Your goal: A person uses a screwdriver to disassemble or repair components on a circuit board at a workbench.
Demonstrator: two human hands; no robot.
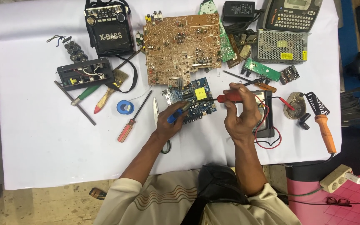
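On the white-covered bench (42, 146), the blue circuit board (194, 100) lies between both hands, left hand (169, 123) clenched on a blue-handled tool (176, 114), right hand (240, 112) gripping a red probe (230, 98) lying crosswise, tip toward the board.

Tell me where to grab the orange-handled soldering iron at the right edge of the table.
Grip the soldering iron by its orange handle, coming from the table's right edge. The handle lies bare and points toward the near-right corner; the metal tip end sits in the coiled stand, so probably avoid that end.

The right hand (240, 114) covers much of the black meter (267, 121); the left hand (169, 123) hides the blue tool's (174, 116) handle; the top edge crops the label printer (290, 14)
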